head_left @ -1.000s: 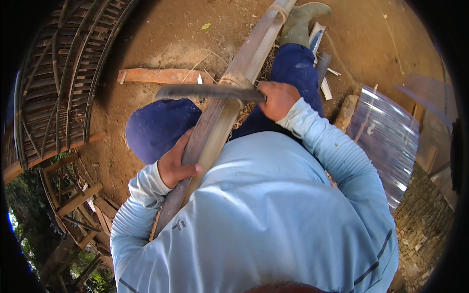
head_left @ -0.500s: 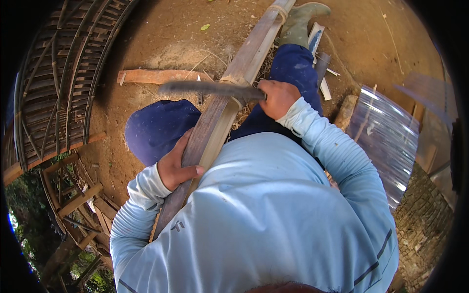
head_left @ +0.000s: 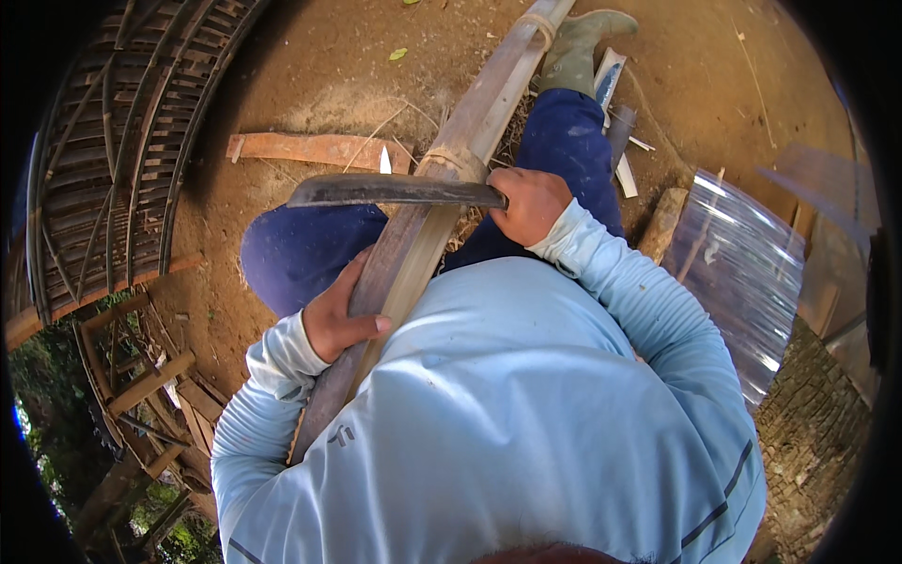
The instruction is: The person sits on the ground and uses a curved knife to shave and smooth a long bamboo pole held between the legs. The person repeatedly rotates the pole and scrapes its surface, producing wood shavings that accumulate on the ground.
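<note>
Head view: bare dirt ground (head_left: 310, 85), woven bamboo fence (head_left: 103, 169) alongside

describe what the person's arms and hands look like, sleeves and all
Both arms wear long, pale blue ribbed sleeves reaching the wrists, matching the shirt, which has thin dark piping. The left hand and right hand are bare: no gloves, rings or watch visible.

Bare reddish-brown dirt ground (head_left: 310, 75) spreads under me in bright sunlight. At nine to eleven o'clock curves a woven bamboo-slat structure (head_left: 113, 160). At seven o'clock stand rough wooden frames (head_left: 141, 376) with green foliage (head_left: 178, 540) beyond. A flat wooden plank (head_left: 310, 148) lies at eleven o'clock. At three o'clock lies a clear plastic sheet (head_left: 742, 273), with a brick surface (head_left: 817, 432) at four.
</note>
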{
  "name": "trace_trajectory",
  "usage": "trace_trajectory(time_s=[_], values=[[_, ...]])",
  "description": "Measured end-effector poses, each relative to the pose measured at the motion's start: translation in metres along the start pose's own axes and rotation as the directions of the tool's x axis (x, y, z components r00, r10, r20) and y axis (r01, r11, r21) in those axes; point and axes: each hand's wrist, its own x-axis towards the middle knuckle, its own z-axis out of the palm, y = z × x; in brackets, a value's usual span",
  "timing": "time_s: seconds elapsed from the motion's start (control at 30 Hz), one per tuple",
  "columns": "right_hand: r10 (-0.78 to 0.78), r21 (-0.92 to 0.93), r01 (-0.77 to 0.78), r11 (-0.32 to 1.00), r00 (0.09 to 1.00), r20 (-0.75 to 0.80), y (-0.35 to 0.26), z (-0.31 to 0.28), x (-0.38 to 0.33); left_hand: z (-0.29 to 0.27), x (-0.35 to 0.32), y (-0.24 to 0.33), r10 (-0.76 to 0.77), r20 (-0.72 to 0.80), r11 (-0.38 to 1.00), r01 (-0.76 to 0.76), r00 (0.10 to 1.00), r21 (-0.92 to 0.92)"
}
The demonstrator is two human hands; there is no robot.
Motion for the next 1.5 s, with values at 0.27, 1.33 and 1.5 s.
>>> trace_trajectory(time_s=[0.27,1.33,1.5], values=[[0.29,0.239,-0.233,0.943,0.925,-0.244,0.038,-0.008,0.013,-0.018,-0.004,0.025,-0.094,0.008,0.905,0.082,0.996,0.417],[0.856,0.895,-0.361,-0.262,0.34,0.389,0.212,0.014,0.032,-0.029,0.205,0.035,0.173,-0.1,0.885,-0.11,0.98,0.452],[0.813,0.867,-0.352,-0.352,0.345,0.469,0.219,0.015,0.035,-0.043,0.199,-0.007,-0.043,0.167,0.9,0.111,0.985,-0.422]])
